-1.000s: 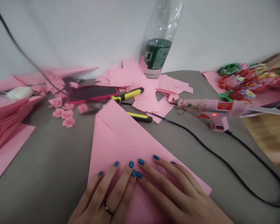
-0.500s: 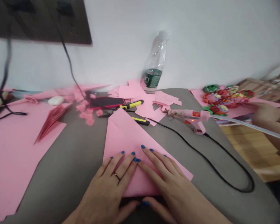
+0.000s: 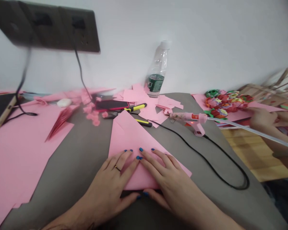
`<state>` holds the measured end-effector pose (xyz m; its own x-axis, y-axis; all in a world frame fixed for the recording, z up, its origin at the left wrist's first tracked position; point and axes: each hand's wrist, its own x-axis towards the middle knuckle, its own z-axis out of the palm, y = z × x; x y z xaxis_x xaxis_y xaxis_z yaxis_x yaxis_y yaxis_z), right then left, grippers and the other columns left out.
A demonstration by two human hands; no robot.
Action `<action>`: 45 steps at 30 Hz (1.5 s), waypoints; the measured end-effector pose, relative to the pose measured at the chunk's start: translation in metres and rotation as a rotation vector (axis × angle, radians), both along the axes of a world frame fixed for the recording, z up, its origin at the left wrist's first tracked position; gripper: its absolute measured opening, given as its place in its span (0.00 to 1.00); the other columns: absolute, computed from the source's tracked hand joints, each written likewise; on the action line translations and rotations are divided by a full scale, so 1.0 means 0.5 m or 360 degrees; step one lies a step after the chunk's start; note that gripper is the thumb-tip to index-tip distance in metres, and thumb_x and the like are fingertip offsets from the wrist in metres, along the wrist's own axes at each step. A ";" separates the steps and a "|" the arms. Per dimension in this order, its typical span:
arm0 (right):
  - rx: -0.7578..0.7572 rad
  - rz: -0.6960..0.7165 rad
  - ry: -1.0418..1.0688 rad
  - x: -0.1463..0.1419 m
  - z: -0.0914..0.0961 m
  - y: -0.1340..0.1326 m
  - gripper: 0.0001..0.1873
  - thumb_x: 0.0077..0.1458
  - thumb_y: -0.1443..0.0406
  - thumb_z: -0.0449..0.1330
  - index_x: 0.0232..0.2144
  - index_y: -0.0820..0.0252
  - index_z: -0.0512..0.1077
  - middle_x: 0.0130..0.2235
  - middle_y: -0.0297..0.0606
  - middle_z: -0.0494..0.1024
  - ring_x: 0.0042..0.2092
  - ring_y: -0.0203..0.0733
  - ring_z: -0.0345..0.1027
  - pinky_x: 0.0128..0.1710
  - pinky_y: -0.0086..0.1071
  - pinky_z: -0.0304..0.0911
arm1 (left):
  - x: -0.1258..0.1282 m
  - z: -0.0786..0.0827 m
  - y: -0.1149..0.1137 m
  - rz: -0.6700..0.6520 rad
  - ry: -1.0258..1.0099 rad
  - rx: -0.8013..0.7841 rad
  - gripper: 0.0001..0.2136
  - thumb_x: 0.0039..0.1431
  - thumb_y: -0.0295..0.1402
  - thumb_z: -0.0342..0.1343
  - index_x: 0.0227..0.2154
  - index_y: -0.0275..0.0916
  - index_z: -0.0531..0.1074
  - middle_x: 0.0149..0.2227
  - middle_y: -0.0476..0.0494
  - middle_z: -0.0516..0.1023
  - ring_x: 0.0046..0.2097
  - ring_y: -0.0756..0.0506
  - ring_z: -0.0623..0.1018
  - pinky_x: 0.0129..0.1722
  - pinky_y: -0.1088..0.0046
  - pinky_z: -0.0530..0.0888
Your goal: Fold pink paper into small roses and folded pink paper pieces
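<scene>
A folded sheet of pink paper [image 3: 132, 137] lies on the grey table before me, its narrow end pointing to the wall. On its lower left part rests my left hand [image 3: 112, 175], fingers stretched out flat and a ring on one of them. My right hand [image 3: 165, 172] presses flat on the lower right part, fingers spread. The index fingertips meet near the paper's middle, and both thumbs sit just below its near edge. Beyond the paper's tip are yellow-and-black cutters [image 3: 136, 108]. To the right, a pink hot glue gun [image 3: 189, 119] holds a long clear glue stick.
Large pink sheets [image 3: 16, 159] and a phone [image 3: 2, 110] lie at left. A bottle [image 3: 157, 72] stands on paper scraps by the wall. The glue gun's black cord [image 3: 213, 174] loops at right. Paper flowers [image 3: 227, 103] lie near another person's hand [image 3: 262, 118].
The view has shifted a little, showing more of the left side. My hands stay flat on the folded paper, with the left fingers slightly more bent. The other person's hand has moved slightly.
</scene>
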<state>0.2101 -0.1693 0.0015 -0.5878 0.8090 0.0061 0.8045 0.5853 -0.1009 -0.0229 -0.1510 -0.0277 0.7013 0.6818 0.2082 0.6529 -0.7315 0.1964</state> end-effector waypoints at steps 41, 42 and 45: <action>0.0239 -0.0205 0.0004 -0.035 -0.039 -0.027 0.31 0.63 0.48 0.53 0.58 0.64 0.71 0.68 0.44 0.63 0.63 0.67 0.57 0.56 0.58 0.57 | -0.127 -0.023 -0.146 0.0091 0.0198 0.0488 0.22 0.62 0.26 0.48 0.59 0.36 0.68 0.58 0.41 0.78 0.62 0.45 0.72 0.64 0.66 0.61; 0.0259 -0.0205 0.0008 -0.035 -0.042 -0.027 0.31 0.63 0.48 0.53 0.58 0.64 0.72 0.68 0.44 0.64 0.63 0.67 0.57 0.56 0.58 0.57 | -0.126 -0.023 -0.147 0.0093 0.0184 0.0486 0.22 0.62 0.26 0.48 0.59 0.35 0.68 0.58 0.41 0.78 0.61 0.45 0.72 0.64 0.66 0.61; 0.0329 -0.0195 0.0019 -0.032 -0.053 -0.028 0.31 0.64 0.48 0.52 0.58 0.64 0.72 0.67 0.45 0.65 0.63 0.66 0.57 0.56 0.58 0.57 | -0.122 -0.019 -0.145 0.0121 0.0144 0.0484 0.21 0.63 0.26 0.48 0.57 0.35 0.70 0.58 0.41 0.77 0.60 0.44 0.72 0.64 0.66 0.59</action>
<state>0.1941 -0.1832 -0.0248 -0.4842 0.8551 0.1855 0.8702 0.4926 0.0009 -0.0839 -0.2234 -0.0371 0.6758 0.6490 0.3494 0.7127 -0.6962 -0.0853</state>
